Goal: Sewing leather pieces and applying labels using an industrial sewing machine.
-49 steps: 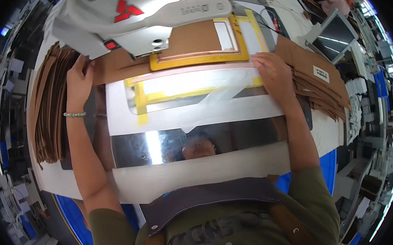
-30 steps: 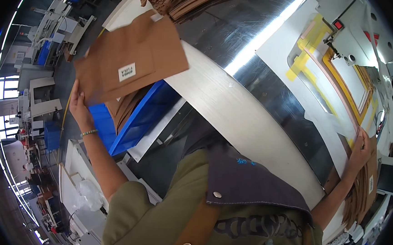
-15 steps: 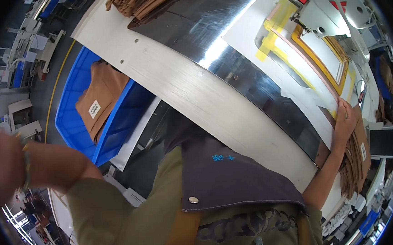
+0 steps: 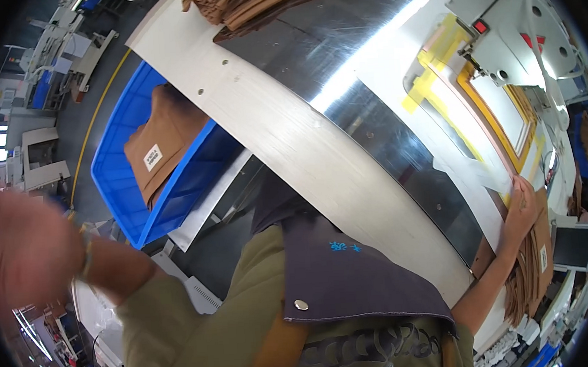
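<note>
My left hand [image 4: 29, 250] is raised at the far left, smeared by motion, so its fingers cannot be made out. My right hand [image 4: 522, 207] reaches out to the right, its fingers bent together at the near end of a yellow-edged sewing frame [image 4: 516, 164]. What lies between those fingertips is too small to make out. Just below and beside that hand hangs a stack of brown fabric pieces [image 4: 529, 279] with a white label. The frame lies under the head of a white sewing machine [image 4: 518, 31], on a white sheet with yellow tape [image 4: 437, 91].
A blue bin [image 4: 118, 189] holding brown fabric pieces [image 4: 168, 134] stands left of the pale table edge [image 4: 290, 129]. More folded brown fabric [image 4: 254, 5] lies at the table's far end. A monitor [image 4: 574, 244] stands at the right, beyond the stack.
My left hand has moved inward from the left rim, and more of it shows. My right hand stays by the frame's near end. The whole view has shifted slightly.
</note>
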Available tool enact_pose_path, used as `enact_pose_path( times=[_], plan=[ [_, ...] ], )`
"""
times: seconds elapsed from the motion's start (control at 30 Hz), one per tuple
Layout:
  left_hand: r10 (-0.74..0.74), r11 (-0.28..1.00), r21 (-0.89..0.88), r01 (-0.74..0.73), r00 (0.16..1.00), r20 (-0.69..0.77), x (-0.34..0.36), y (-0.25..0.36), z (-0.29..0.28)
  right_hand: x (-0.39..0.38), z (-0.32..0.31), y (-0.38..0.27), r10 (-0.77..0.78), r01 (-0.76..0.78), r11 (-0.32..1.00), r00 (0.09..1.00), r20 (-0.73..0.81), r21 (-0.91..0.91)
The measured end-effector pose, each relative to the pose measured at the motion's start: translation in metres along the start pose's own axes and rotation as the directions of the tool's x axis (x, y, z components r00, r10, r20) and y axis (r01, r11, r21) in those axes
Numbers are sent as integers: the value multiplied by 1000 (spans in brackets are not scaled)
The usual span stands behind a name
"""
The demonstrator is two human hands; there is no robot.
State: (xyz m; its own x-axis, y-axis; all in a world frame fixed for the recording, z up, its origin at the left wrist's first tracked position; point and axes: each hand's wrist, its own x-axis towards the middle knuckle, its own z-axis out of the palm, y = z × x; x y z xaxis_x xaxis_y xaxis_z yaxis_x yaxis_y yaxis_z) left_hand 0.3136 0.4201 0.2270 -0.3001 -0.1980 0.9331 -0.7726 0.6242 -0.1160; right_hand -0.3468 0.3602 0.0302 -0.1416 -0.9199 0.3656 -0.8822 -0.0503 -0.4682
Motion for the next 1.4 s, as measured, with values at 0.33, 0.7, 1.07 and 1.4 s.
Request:
enact_pose_path(
  times=[0.33,0.7,1.07,1.4],
  plan=[
    [-880,460,831,313,285,380,-316,-92,27,-1,1,-6,35,-34,999,999,35,-32],
    [-993,-44,808,587,64,-100,-333,-129,29,-3,2,-8,-13,15,999,999,-43,51],
    [-573,712,461,530,818,-56,-197,-170,120,6,-33,-42,12,-2,997,992,-125,82],
    [207,573,-624,531,643,737,-35,106,350,19,3,-72,-270,247,961,937,224,127]
  ],
)
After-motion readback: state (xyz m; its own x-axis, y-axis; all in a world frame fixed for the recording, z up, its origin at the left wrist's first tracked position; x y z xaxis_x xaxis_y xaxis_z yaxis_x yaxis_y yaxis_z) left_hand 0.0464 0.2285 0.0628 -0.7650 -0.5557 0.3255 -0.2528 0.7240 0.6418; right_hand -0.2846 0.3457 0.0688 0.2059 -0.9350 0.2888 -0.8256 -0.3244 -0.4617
